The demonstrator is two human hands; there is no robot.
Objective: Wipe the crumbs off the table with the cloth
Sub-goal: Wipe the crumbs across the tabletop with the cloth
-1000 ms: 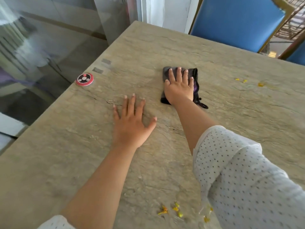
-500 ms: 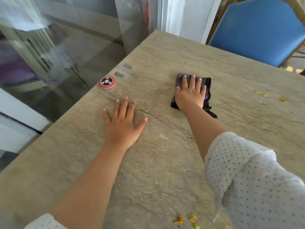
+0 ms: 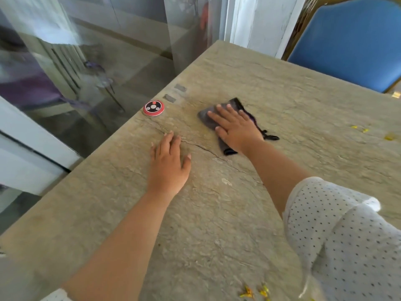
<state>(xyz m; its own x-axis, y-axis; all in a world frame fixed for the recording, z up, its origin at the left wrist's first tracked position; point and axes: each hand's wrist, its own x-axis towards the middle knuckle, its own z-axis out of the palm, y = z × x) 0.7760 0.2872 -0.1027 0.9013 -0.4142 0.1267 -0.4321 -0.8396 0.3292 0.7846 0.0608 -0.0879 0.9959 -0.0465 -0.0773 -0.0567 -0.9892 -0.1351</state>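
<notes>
A dark grey cloth [image 3: 206, 116] with a black cord lies on the stone table [image 3: 217, 224]. My right hand [image 3: 235, 129] presses flat on the cloth, fingers spread and pointing left. My left hand [image 3: 169, 164] rests flat on the bare table, a little nearer and to the left of the cloth, holding nothing. Yellow crumbs [image 3: 366, 132] lie at the far right of the table. More yellow crumbs [image 3: 255, 292] sit at the near edge, beside my dotted white sleeve.
A round red and black call button [image 3: 153, 107] sits near the table's left edge, with two grey patches beyond it. A blue chair [image 3: 347, 40] stands at the far side. Glass panels run along the left edge.
My right hand has turned so its fingers point left and has slid the cloth leftward, towards the call button. The left hand stays flat on the table. The view has shifted left.
</notes>
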